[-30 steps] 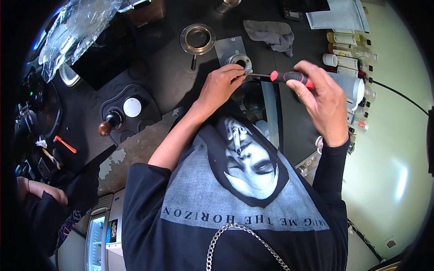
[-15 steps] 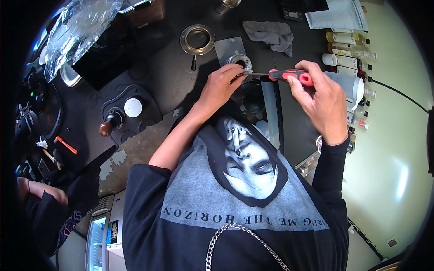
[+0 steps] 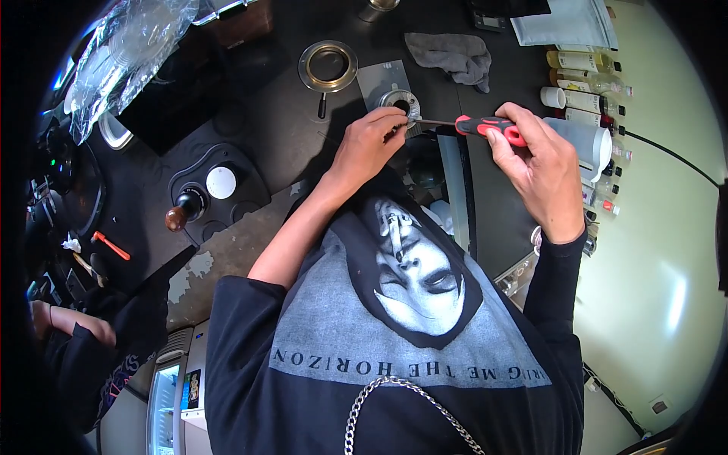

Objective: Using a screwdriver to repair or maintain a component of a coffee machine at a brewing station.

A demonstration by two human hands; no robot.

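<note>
My right hand (image 3: 546,163) is wrapped round the red and black handle of a screwdriver (image 3: 485,129). Its thin shaft points left, with the tip beside a round silver metal part (image 3: 398,100) that has a dark hole in its middle. My left hand (image 3: 370,145) is closed at the near side of that part, thumb and fingers pinched close to the screwdriver tip. What lies between those fingers is hidden. Under the round part is a flat grey metal plate (image 3: 375,80).
A brass-coloured ring with a black handle (image 3: 327,68) and a grey cloth (image 3: 451,57) lie beyond my hands. Bottles (image 3: 580,80) line the right wall. At left are a wood-handled tamper (image 3: 182,208), an orange-handled tool (image 3: 112,245) and another person's arm (image 3: 80,322).
The screwdriver and my right hand have shifted slightly to the right. My left hand stays pinched by the round metal part.
</note>
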